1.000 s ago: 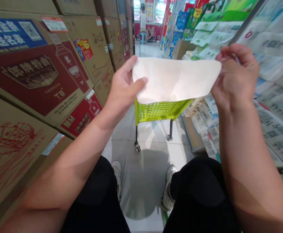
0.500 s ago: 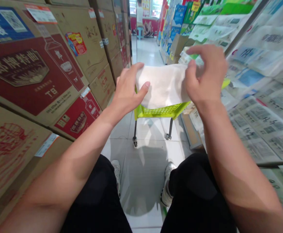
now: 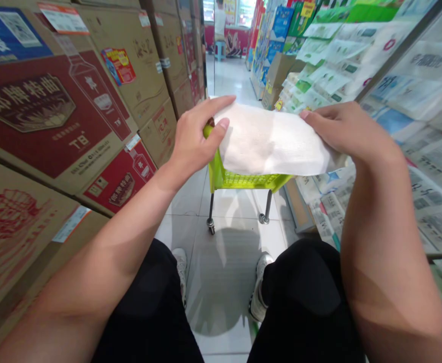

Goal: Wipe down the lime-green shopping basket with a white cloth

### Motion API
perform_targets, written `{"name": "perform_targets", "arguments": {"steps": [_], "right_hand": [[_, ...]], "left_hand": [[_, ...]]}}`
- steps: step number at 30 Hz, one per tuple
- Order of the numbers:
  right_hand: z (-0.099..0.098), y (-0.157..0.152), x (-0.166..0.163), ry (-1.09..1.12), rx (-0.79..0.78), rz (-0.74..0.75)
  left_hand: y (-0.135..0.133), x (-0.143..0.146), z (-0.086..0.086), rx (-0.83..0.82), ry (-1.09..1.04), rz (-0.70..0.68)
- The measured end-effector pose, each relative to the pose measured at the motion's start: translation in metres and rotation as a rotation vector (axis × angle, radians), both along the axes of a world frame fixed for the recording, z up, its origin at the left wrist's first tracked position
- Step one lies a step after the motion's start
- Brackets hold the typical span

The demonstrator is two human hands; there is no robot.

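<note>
A white cloth, soft and slightly creased, is draped over the top of a lime-green shopping basket cart in front of my knees. At the cloth's left edge, my left hand curls round it, thumb on the near side and index finger along the far edge. My right hand grips the cloth's right end, with its thumb on top and the other fingers partly hidden. That end hangs out past the cart's right side. The cloth hides the inside of the basket.
Stacked cardboard cartons wall in the left side. Shelves of packaged tissue line the right. A cardboard box stands farther along the aisle floor. A person is at the far end near a blue stool.
My right hand has gone from raised and blurred to lower and farther right, stretching the cloth out over the cart's right side. My left hand stays at the left edge.
</note>
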State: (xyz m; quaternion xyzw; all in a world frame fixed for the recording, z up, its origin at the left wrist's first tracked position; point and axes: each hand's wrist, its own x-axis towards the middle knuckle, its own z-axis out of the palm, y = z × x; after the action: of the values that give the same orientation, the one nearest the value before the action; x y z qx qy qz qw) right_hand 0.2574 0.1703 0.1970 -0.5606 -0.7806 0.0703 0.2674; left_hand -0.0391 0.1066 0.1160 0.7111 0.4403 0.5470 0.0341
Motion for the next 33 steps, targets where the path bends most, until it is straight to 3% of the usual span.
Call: {"name": "perform_targets", "arguments": {"steps": [6, 12, 16, 21, 25, 29, 33], "right_hand": [[-0.003, -0.012, 0.001, 0.081, 0.130, 0.078], [-0.018, 0.012, 0.010, 0.361, 0.448, -0.014], [-0.024, 0.023, 0.017, 0.559, 0.368, 0.083], [-0.019, 0.025, 0.020, 0.648, 0.317, 0.048], [-0.010, 0.019, 0.021, 0.743, 0.154, 0.040], [-0.001, 0.003, 0.024, 0.423, 0.035, -0.061], [0.012, -0.008, 0.028, 0.058, -0.102, -0.008]], "left_hand": [[-0.002, 0.002, -0.002, 0.132, -0.019, -0.078], [-0.017, 0.011, 0.002, -0.010, -0.137, -0.086], [-0.020, 0.015, 0.001, -0.103, -0.147, -0.076], [-0.011, 0.013, -0.005, -0.102, -0.194, -0.070], [-0.009, 0.011, -0.005, -0.132, -0.256, -0.049], [-0.006, 0.010, -0.006, -0.062, -0.123, -0.052], [0.006, 0.006, -0.014, 0.101, 0.044, -0.058]]}}
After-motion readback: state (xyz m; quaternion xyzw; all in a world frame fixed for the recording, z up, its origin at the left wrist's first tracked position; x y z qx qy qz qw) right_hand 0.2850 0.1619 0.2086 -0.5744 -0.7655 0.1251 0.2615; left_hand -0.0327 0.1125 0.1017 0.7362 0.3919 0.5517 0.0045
